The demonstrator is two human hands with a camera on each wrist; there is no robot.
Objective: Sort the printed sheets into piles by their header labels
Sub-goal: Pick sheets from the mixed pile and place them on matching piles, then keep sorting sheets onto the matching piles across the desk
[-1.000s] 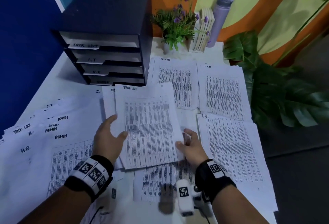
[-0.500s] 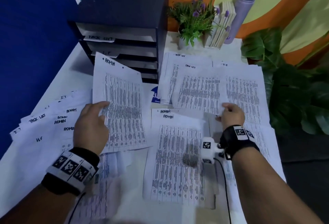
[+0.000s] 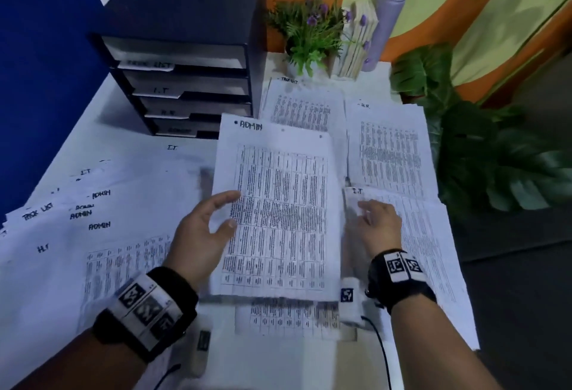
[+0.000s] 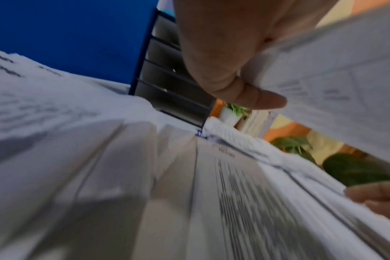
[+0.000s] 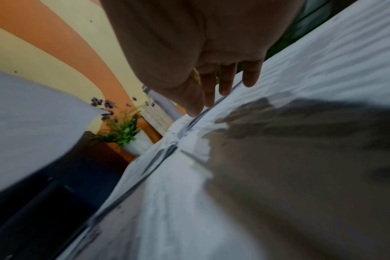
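My left hand (image 3: 232, 210) pinches the left edge of a printed sheet headed ADMIN (image 3: 278, 203) and holds it over the middle of the table. In the left wrist view its thumb (image 4: 256, 100) presses on that sheet (image 4: 334, 79). Another printed sheet (image 3: 288, 318) shows from under its near edge. My right hand (image 3: 368, 213) lies with straight fingers (image 5: 211, 91) on the I.T. pile (image 3: 427, 250) at the right. Behind it lie the H.R. pile (image 3: 390, 154) and the TASK LIST pile (image 3: 303, 107). Several mixed sheets (image 3: 93, 225) fan out on the left.
A dark drawer unit (image 3: 185, 79) with labelled trays stands at the back left. Behind the piles stand a potted purple-flowered plant (image 3: 309, 33), some books (image 3: 356, 45) and a lilac bottle (image 3: 387, 11). Large green leaves (image 3: 479, 157) hang past the table's right edge.
My left hand has carried the ADMIN sheet from the left to the middle, over the sheets there. My right hand has drawn back from the far piles onto the I.T. pile.
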